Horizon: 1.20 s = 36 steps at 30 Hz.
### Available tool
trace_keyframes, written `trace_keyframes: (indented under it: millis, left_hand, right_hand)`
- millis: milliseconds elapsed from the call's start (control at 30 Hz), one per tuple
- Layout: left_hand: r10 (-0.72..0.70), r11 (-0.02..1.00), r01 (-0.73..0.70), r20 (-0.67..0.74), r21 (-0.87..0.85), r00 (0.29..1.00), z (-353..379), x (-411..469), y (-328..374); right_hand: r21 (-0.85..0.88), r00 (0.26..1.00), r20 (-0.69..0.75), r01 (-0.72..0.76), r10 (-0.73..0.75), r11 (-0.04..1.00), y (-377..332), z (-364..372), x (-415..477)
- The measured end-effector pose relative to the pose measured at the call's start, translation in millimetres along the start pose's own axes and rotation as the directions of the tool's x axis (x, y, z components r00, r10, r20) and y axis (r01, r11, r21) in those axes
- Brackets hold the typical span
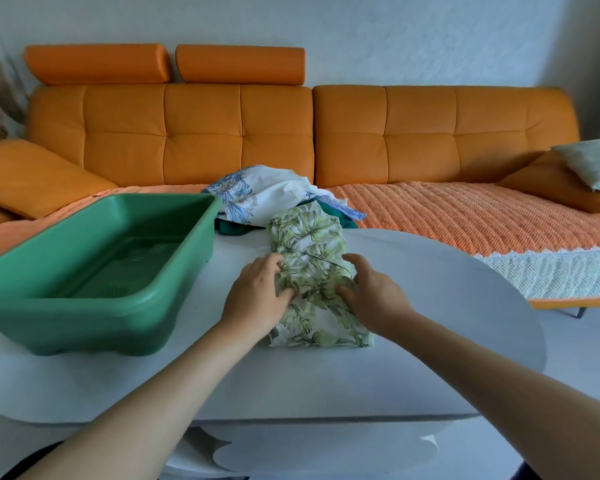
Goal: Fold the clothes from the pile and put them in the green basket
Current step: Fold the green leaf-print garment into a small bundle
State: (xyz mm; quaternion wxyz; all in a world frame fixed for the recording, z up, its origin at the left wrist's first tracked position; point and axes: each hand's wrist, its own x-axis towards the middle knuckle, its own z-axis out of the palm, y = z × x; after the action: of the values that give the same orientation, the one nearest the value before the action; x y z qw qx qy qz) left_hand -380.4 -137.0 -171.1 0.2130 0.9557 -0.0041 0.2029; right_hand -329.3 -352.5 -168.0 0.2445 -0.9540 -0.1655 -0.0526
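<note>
A green-and-white leaf-print garment lies in a long narrow strip down the middle of the white table. My left hand grips its left edge, fingers curled into the cloth. My right hand grips its right edge, thumb pressed into the fabric. Behind the strip, at the table's far edge, sits the pile of clothes: a white piece with blue print on top, dark green and light blue cloth under it. The green basket stands on the table to the left, with nothing inside it.
An orange sofa runs along the wall behind the table, with an orange knitted throw on the seat and a pale cushion at the right end. The table's rounded right edge ends near the sofa.
</note>
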Motion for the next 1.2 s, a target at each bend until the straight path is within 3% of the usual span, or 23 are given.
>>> trace_keyframes:
  millis: [67, 133, 267, 433, 467, 567, 633, 733, 800, 900, 933, 1033, 1100, 1200]
  left_hand:
    - [0.186, 0.981, -0.189, 0.053, 0.046, 0.981, 8, 10, -8]
    - [0.285, 0.957, -0.289, 0.138, 0.012, 0.949, 13, 16, -9]
    - [0.24, 0.971, -0.237, 0.178, -0.033, 0.954, 22, 25, -10]
    - [0.105, 0.992, -0.107, 0.041, 0.067, 0.994, 23, 40, -18]
    - [0.131, 0.989, -0.131, -0.003, 0.067, 0.991, 23, 41, -16]
    - [0.402, 0.916, -0.402, -0.084, 0.013, 0.912, 19, 41, 0]
    - [0.468, 0.883, -0.469, 0.07, 0.0, 0.881, 21, 35, 9]
    - [0.28, 0.921, -0.362, 0.402, 0.142, 0.871, 32, 23, 5]
    - [0.168, 0.937, -0.297, 0.507, 0.185, 0.846, 37, 17, 0]
    - [0.203, 0.946, -0.299, 0.483, 0.129, 0.852, 41, 14, -5]
    - [0.228, 0.947, -0.305, 0.459, 0.099, 0.859, 41, 12, -7]
    - [0.259, 0.926, -0.354, 0.464, 0.13, 0.847, 39, 8, -16]
    - [0.245, 0.926, -0.352, 0.49, 0.138, 0.837, 36, 7, -23]
    - [0.129, 0.962, -0.232, 0.513, 0.142, 0.849, 32, 6, -34]
  right_hand:
    - [-0.094, 0.999, 0.046, -0.014, 0.019, 0.995, 3, 5, 9]
    - [-0.14, 0.992, 0.093, 0.101, -0.089, 0.985, 5, 7, 14]
    - [-0.167, 0.956, 0.167, 0.267, -0.24, 0.949, 9, 10, 24]
    - [-0.248, 0.992, 0.092, 0.11, -0.089, 0.963, 9, 16, 41]
    - [-0.259, 0.995, 0.061, 0.088, -0.075, 0.962, 9, 16, 45]
    - [-0.3, 0.998, 0.03, 0.067, -0.061, 0.951, 6, 19, 53]
    - [-0.322, 0.997, 0.02, 0.075, -0.072, 0.944, 4, 21, 55]
    - [-0.383, 0.982, -0.034, 0.161, -0.188, 0.91, 2, 19, 54]
    - [-0.357, 0.939, -0.04, 0.306, -0.342, 0.882, -3, 16, 49]
    - [-0.045, 0.896, 0.18, 0.419, -0.405, 0.907, -9, 18, 30]
    - [-0.024, 0.87, 0.288, 0.424, -0.4, 0.905, -7, 20, 24]
    - [-0.216, 0.824, 0.462, 0.464, -0.329, 0.859, 9, 28, 12]
    - [-0.285, 0.829, 0.478, 0.458, -0.289, 0.842, 18, 30, 10]
    - [-0.314, 0.841, 0.48, 0.432, -0.251, 0.846, 22, 29, 9]
